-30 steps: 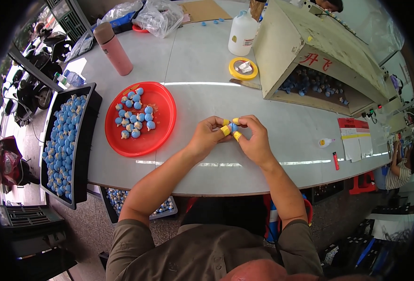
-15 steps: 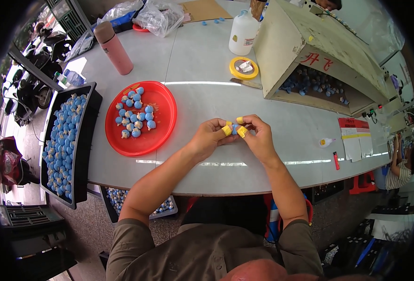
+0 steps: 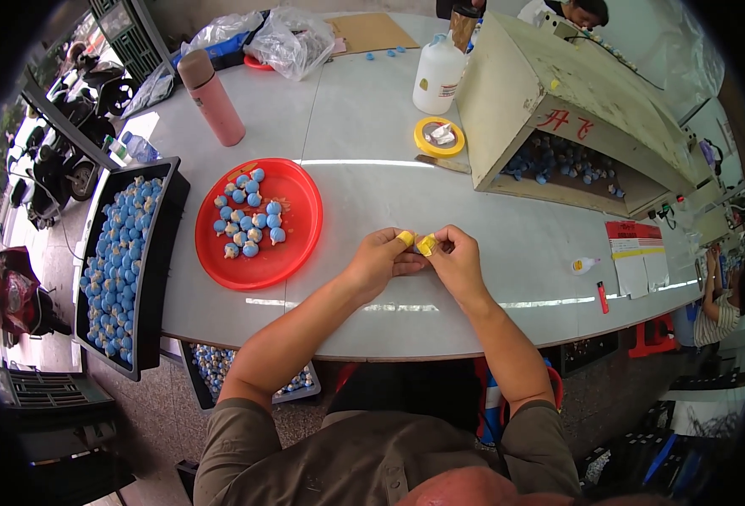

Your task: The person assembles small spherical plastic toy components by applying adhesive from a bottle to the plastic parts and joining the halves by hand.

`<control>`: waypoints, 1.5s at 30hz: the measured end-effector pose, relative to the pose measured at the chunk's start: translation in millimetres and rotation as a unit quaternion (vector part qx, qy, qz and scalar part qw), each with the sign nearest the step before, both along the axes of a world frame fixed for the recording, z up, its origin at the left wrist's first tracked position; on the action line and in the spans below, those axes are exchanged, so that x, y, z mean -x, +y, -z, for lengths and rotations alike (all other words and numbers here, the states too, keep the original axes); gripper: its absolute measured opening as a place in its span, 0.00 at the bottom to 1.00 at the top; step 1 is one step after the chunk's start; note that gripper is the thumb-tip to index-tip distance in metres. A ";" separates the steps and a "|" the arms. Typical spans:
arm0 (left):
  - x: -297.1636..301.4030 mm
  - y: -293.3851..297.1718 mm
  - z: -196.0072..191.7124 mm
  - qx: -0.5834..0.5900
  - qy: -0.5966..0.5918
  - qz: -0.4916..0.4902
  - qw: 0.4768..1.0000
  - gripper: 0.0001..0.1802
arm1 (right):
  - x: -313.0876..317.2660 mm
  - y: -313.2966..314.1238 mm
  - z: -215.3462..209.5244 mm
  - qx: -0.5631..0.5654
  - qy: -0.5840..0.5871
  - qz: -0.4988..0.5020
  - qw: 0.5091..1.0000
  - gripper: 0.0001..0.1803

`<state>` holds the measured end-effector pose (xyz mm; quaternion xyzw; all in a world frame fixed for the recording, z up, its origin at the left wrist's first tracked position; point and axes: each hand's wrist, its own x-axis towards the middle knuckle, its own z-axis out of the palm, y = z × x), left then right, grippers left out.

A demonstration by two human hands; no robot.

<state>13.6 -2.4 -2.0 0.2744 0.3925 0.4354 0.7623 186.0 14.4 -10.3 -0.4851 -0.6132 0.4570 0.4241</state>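
Just above the table my left hand (image 3: 377,260) and my right hand (image 3: 459,264) meet fingertip to fingertip, with yellow wraps on thumbs and fingers. Both are closed in a pinch around a small blue piece, now almost wholly hidden by the fingers. To the left of them lies a round red plate (image 3: 303,253). Several small blue balls (image 3: 259,220) with beige bits sit on it in a loose cluster. Farther left, a black crate (image 3: 163,215) is filled with many similar blue balls (image 3: 121,261).
Beyond the plate stands a pink bottle (image 3: 215,103). At the back are a white plastic jug (image 3: 437,78), a yellow tape roll (image 3: 427,145), a knife (image 3: 442,163) and an open-fronted box (image 3: 492,126) holding blue pieces. A glue bottle (image 3: 584,266) and red lighter (image 3: 603,297) lie right.
My fingers have closed in over the small blue piece, which showed between them before. My right hand has turned and drawn closer to my left. The whole view has shifted slightly.
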 end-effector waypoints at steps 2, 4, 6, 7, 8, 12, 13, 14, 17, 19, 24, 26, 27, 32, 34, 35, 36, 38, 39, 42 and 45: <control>1.9 -2.0 0.5 0.028 -0.028 0.003 0.999 0.12 | 6.0 -2.4 1.3 0.005 -0.023 0.019 1.000 0.14; -0.7 -5.3 0.4 0.017 -0.004 0.002 1.000 0.14 | 6.7 -4.1 2.8 -0.022 -0.027 0.027 0.999 0.14; -2.3 -5.4 2.4 0.011 0.020 -0.002 1.000 0.16 | 7.2 -3.4 6.3 0.004 0.009 0.020 1.000 0.16; -2.1 -4.1 4.6 0.004 0.021 -0.009 1.000 0.14 | 7.5 -4.0 2.7 0.020 0.026 0.023 0.999 0.17; -2.0 -4.7 7.2 -0.002 0.021 -0.017 1.000 0.12 | 9.4 -5.2 3.8 0.025 0.025 0.023 0.999 0.17; -9.3 -8.3 8.8 -0.045 0.073 -0.030 0.996 0.12 | 17.7 -10.4 5.9 -0.025 -0.027 0.042 0.998 0.15; -13.5 -9.1 6.0 -0.059 0.102 -0.038 0.992 0.12 | 15.7 -10.0 8.7 -0.041 -0.048 0.049 0.997 0.15; -17.1 -9.8 3.7 -0.073 0.130 -0.047 0.988 0.12 | 13.6 -9.9 10.0 -0.056 -0.069 0.056 0.994 0.15; -17.7 -11.1 4.1 -0.079 0.130 -0.070 0.986 0.11 | 19.0 -10.1 10.5 -0.071 -0.054 0.060 0.994 0.14; -18.2 -11.2 8.5 -0.083 0.130 -0.069 0.986 0.11 | 19.7 -9.9 13.2 -0.069 -0.044 0.063 0.995 0.14; -20.1 -13.6 7.6 -0.089 0.114 -0.080 0.986 0.11 | 18.2 -10.8 14.8 -0.066 -0.029 0.062 0.995 0.14; -19.3 -14.0 9.6 -0.097 0.116 -0.072 0.986 0.11 | 18.6 -10.8 16.6 -0.064 -0.015 0.058 0.996 0.14; -19.4 -13.9 10.2 -0.098 0.116 -0.071 0.986 0.11 | 18.9 -10.8 16.6 -0.065 -0.015 0.059 0.996 0.14; -24.3 -13.6 6.5 -0.101 0.108 -0.085 0.985 0.11 | 18.3 -12.1 9.2 -0.062 -0.002 0.064 0.996 0.13; -25.3 -12.2 9.5 -0.106 0.114 -0.078 0.985 0.10 | 17.2 -12.1 8.6 -0.073 0.001 0.074 0.995 0.13; -24.9 -11.7 11.1 -0.106 0.124 -0.077 0.984 0.10 | 16.7 -11.0 12.0 -0.080 -0.012 0.071 0.994 0.13; -22.1 -12.5 11.7 -0.114 0.120 -0.070 0.984 0.10 | 18.0 -10.2 14.1 -0.087 -0.024 0.067 0.994 0.13; -18.6 -13.5 12.1 -0.110 0.125 -0.079 0.983 0.09 | 21.5 -11.1 11.9 -0.098 -0.032 0.080 0.991 0.13; -15.4 -14.9 12.8 -0.118 0.122 -0.074 0.983 0.09 | 26.1 -12.2 12.3 -0.100 -0.032 0.078 0.991 0.12; -17.9 -13.7 13.7 -0.114 0.138 -0.069 0.981 0.07 | 23.2 -12.2 15.2 -0.105 -0.030 0.087 0.990 0.12; -20.1 -13.7 12.5 -0.111 0.133 -0.083 0.981 0.07 | 22.4 -12.6 14.1 -0.114 -0.041 0.097 0.988 0.10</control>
